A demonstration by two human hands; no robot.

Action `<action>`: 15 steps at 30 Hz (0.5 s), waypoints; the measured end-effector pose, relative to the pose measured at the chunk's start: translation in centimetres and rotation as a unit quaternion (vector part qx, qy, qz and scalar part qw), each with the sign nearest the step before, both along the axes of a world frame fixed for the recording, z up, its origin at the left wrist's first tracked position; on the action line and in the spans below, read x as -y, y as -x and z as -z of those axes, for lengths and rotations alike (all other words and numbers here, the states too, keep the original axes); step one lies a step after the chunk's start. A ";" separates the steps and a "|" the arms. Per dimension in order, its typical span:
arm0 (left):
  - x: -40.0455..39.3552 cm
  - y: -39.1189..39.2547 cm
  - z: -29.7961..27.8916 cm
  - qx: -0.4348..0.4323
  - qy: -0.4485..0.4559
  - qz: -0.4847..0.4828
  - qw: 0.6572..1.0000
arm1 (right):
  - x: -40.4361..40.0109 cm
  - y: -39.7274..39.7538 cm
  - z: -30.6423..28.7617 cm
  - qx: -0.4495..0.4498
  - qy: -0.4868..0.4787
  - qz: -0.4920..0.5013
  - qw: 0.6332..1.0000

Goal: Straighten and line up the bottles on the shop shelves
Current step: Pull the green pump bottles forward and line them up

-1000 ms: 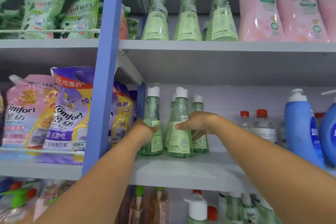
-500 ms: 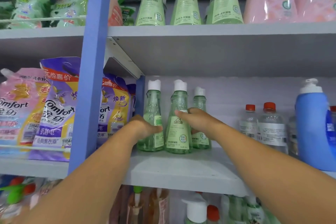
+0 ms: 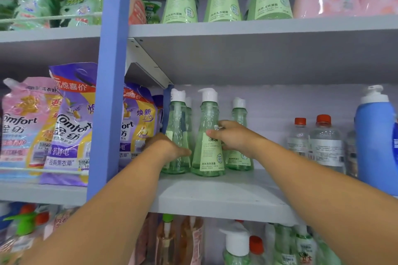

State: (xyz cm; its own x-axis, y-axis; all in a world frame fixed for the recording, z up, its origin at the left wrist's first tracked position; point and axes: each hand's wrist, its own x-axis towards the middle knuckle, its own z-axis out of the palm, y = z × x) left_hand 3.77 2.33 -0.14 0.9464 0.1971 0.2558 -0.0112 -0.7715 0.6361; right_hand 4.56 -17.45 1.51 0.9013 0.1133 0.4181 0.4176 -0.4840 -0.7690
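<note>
Middle green bottle (image 3: 207,137) turned label-forward, right hand (image 3: 233,136) gripping

Head camera, close, looks forward and slightly upward at the shelves (image 3: 215,196).

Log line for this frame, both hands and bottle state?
left hand: on left green bottle | right hand: gripping middle green bottle | bottles: upright on middle shelf

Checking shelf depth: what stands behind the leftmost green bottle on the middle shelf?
Behind the leftmost green bottle, a second green bottle's white cap and shoulder show. The left hand covers its base.
</note>
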 end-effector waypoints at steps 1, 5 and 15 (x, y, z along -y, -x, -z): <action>0.0 -0.1 0.0 -0.001 0.008 0.002 1.000 | -0.2 -0.1 0.1 0.000 -0.005 -0.001 1.000; 0.2 -0.1 -0.1 -0.007 0.048 0.036 0.998 | -1.2 -0.4 0.7 0.037 0.019 0.053 0.998; 0.1 -0.7 0.3 -0.004 0.048 0.043 0.998 | 0.1 0.2 0.0 -0.016 -0.022 -0.008 1.000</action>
State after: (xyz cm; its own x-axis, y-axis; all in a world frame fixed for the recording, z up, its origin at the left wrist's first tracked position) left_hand 4.45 2.27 -0.39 0.9627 0.1392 0.2319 -0.0689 -0.7030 0.7078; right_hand 4.31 -17.57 1.47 0.9124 0.1109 0.3939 0.4002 -0.4429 -0.8023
